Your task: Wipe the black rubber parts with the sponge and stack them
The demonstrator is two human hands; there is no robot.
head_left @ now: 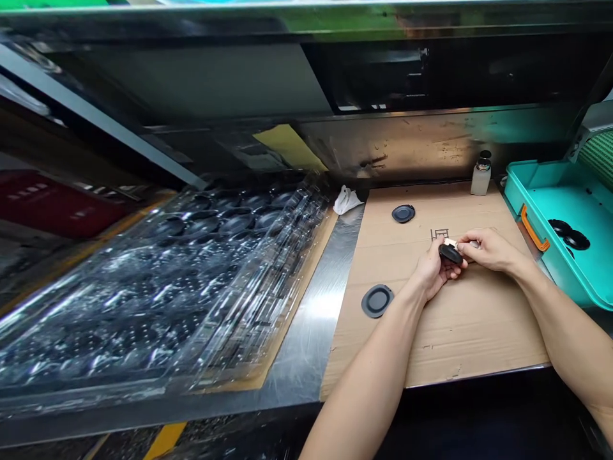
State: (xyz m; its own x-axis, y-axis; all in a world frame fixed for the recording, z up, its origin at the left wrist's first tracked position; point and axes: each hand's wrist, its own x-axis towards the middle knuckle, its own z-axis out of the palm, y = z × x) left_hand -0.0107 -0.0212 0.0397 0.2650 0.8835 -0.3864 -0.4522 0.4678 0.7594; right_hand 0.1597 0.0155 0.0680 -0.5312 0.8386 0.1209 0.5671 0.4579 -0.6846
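Over the brown cardboard sheet (460, 319), my left hand (435, 271) is closed round a small black rounded part (451, 254). Just to its right, my right hand (483, 249) pinches a small white piece (450, 243) against the top of that part; fingers hide some of the white piece. Two dark disc-shaped parts lie flat on the cardboard, one (403, 213) farther back and the other (377, 301) beside my left forearm.
Stacked clear plastic trays (158, 287) holding dark parts fill the left side. A small bottle (481, 174) stands at the back. A teal bin (584, 281) with black parts is at right. A crumpled white cloth (347, 200) lies behind the steel strip.
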